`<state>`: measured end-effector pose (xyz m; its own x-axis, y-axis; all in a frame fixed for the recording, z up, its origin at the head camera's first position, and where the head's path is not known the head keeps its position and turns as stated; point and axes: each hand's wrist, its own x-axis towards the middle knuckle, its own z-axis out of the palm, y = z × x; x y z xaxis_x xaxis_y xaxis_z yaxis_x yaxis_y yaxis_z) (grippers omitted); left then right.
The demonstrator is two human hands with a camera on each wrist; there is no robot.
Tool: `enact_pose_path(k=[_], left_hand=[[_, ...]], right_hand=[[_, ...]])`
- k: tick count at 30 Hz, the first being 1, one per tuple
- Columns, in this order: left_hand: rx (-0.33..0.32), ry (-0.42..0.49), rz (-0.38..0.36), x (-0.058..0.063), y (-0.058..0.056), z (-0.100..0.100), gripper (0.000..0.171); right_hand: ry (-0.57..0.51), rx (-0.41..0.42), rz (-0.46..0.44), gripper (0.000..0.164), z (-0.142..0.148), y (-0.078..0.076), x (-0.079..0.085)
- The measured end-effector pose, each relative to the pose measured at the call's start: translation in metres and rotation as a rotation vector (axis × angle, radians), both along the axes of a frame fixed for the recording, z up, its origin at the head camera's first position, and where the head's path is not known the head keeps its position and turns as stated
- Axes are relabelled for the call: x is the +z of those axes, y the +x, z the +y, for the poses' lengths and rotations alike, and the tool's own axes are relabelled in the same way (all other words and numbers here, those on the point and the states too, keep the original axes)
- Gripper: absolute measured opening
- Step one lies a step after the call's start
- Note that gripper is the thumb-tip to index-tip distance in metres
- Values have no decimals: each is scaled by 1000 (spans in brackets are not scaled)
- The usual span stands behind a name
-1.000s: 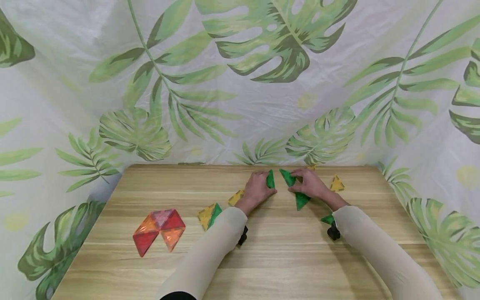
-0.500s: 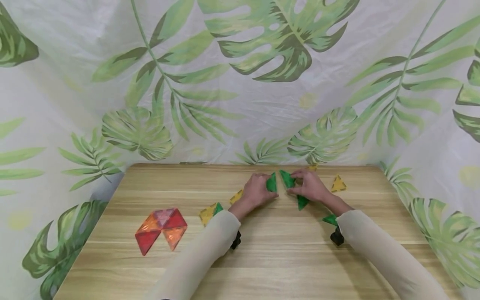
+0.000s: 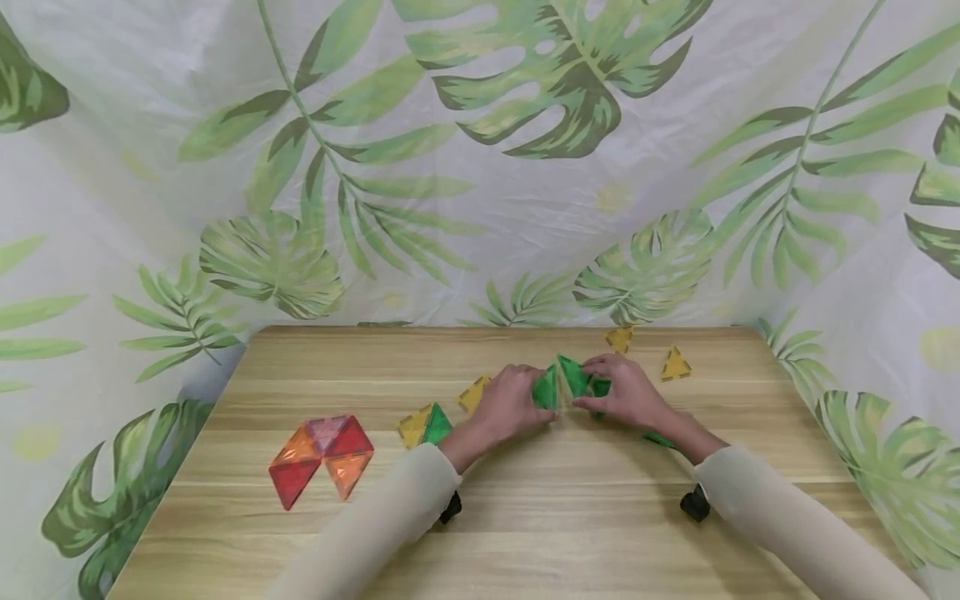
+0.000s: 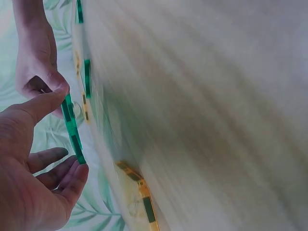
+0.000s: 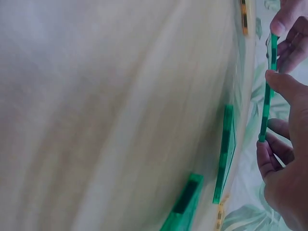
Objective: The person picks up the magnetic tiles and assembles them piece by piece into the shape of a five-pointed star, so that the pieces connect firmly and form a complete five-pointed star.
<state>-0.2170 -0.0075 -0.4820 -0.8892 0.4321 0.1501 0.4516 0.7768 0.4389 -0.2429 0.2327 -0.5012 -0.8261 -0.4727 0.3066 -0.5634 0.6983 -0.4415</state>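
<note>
My left hand [image 3: 510,406] pinches a green triangular magnetic tile [image 3: 547,389] by its edges, thumb against fingers. Facing it, my right hand [image 3: 628,392] pinches a second green triangular tile [image 3: 573,377]. Both tiles are held above the table, as the wrist views show. Their near edges lie very close; whether they touch I cannot tell. Beneath my right hand another green tile [image 3: 601,387] lies partly hidden, and one more green tile [image 3: 659,438] shows beside the right forearm. A yellow tile [image 3: 474,394] lies left of my left hand, partly covered by it.
Two yellow triangles [image 3: 676,365] lie at the back right. Left of my left forearm a yellow tile [image 3: 414,427] adjoins a green triangle [image 3: 437,425]. Farther left, several red, orange and pink triangles [image 3: 293,482] form a joined group on the wooden table [image 3: 570,533].
Both hands have drawn back toward me with their green tiles, and the gap between those tiles has narrowed. The yellow triangle at the back has come into fuller view.
</note>
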Motion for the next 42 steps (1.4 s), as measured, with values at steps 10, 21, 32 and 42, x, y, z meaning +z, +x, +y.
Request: enact_pose_path(k=[10, 21, 32, 42], left_hand=[[1, -84, 18, -2, 24, 1, 74], [10, -84, 10, -10, 37, -2, 74], [1, -114, -1, -19, 40, -3, 72], [-36, -158, 29, -20, 41, -6, 67]], right_hand=[[22, -34, -21, 56, -2, 34, 0], [10, -62, -45, 57, -7, 61, -9], [-16, -35, 2, 59, -13, 73, -20], [-22, -37, 66, 58, -18, 80, -26]])
